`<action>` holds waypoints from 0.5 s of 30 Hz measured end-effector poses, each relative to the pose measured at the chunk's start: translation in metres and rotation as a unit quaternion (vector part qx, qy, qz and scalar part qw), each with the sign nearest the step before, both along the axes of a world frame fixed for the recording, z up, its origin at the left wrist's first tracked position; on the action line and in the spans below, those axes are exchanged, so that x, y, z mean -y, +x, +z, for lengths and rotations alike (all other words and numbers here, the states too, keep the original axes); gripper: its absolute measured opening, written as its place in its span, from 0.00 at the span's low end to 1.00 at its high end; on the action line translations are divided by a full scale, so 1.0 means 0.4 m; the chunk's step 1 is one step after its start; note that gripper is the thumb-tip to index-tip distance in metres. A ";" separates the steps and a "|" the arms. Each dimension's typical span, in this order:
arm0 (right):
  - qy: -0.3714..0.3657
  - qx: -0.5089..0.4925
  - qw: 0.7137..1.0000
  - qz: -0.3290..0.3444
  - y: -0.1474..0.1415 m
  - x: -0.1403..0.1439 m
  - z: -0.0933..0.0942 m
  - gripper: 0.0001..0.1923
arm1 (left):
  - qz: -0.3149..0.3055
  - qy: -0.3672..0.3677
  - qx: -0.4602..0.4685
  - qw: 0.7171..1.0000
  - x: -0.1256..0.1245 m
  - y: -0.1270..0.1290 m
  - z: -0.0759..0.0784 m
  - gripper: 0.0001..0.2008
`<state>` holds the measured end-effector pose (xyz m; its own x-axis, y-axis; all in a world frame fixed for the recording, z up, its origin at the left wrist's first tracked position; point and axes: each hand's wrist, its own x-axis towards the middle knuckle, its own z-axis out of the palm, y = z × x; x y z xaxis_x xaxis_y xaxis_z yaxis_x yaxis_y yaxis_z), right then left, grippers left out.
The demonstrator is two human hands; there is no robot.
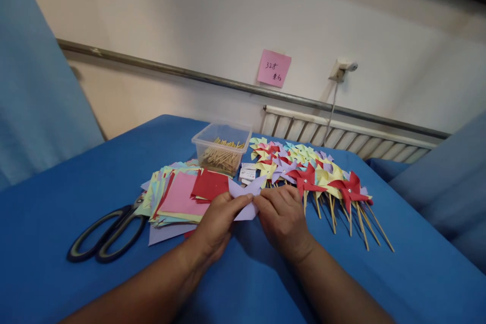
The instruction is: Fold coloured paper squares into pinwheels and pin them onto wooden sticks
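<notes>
Hands are working together at the near edge of the blue table [76,187]. Left hand [216,223] and right hand [283,220] are each pinching one side of a lilac paper square [245,193], fingertips closing on its cut flaps and holding it just above the cloth between them. Judged risk: thin flaps are liable to tear or crease if the pull from the two hands is uneven, and a slipping pinch would let the fold spring open.

Black-handled scissors [108,233] are lying to the left, blades tucking under a loose stack of coloured paper squares [178,195], which could slide if nudged by the left wrist. Finished pinwheels [315,172] on wooden sticks are lying just beside the right hand, sticks pointing toward the person; a careless sweep could scatter them. Further back, a clear plastic tub of sticks [222,149] is standing behind the paper. A pink sticky note [274,68] is hanging on the wall
</notes>
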<state>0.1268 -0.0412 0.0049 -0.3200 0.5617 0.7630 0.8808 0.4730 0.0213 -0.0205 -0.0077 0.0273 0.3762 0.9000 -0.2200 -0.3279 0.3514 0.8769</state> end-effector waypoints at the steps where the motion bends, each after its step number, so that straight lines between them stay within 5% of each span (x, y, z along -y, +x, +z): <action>1: -0.014 -0.002 1.000 -0.002 -0.002 0.001 0.001 0.11 | -0.001 -0.009 0.006 1.000 -0.003 -0.001 -0.001 0.07; 9: -0.066 -0.015 0.997 0.033 0.002 -0.016 -0.017 0.22 | 0.020 -0.010 0.047 0.999 -0.030 -0.005 -0.013 0.04; 15: -0.049 -0.111 0.991 0.064 0.013 -0.003 -0.023 0.18 | 0.018 -0.006 0.006 1.000 -0.039 -0.010 -0.045 0.07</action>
